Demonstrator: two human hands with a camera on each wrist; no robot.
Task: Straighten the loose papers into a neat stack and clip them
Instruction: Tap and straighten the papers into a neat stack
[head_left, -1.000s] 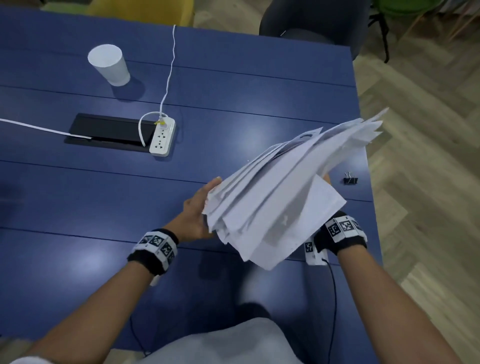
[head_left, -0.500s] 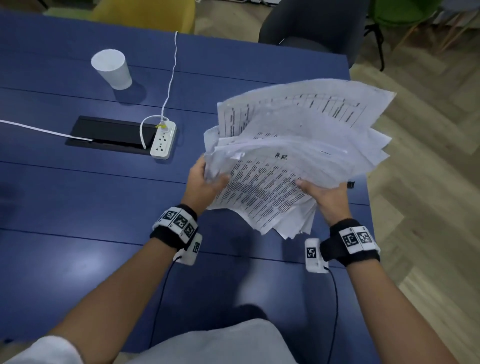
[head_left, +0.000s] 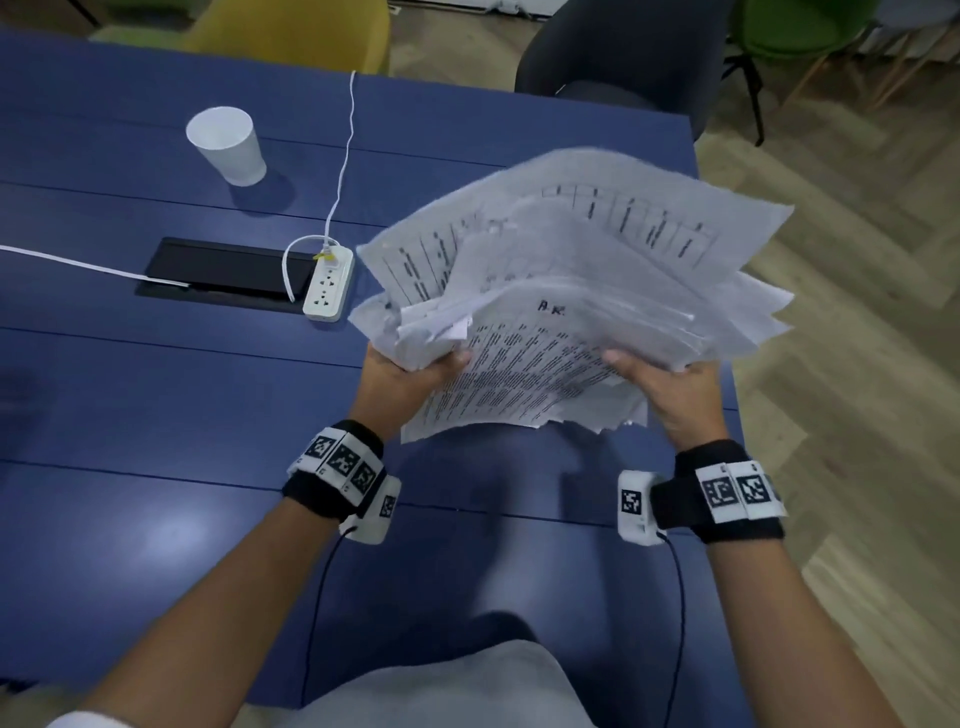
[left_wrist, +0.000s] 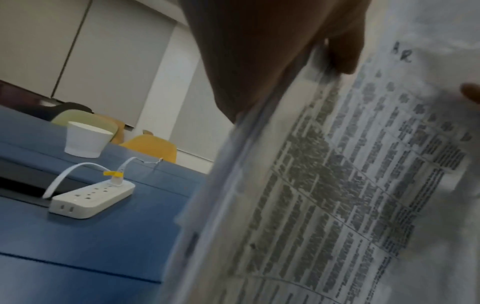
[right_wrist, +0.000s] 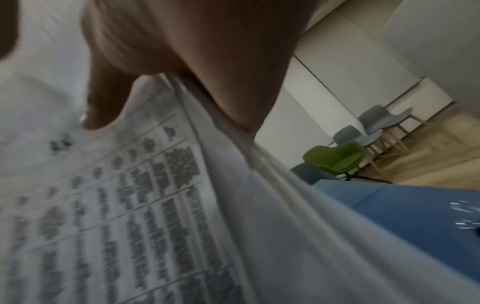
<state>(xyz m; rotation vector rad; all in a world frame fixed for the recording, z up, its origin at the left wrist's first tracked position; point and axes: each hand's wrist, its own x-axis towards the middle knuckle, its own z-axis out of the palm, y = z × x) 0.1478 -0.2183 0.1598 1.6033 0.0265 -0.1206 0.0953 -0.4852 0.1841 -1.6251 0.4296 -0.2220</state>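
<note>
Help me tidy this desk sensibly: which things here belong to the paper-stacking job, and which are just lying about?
Part of the job:
- papers, an uneven fanned bundle
- left hand, gripping their left edge
- right hand, gripping their right edge

Just lying about:
- paper cup
- power strip and its cable
- black cable hatch in the blue table

No clip shows in these views.

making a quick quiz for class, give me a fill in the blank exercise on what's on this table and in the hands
1. Both hands, the left hand and the right hand, hold a messy sheaf of ____.
2. The paper cup on the table is coloured ____.
3. A white cable is plugged into the ____.
4. The handwritten letters on the top sheet are ____.

Missing words: papers; white; power strip; A.R.
</note>
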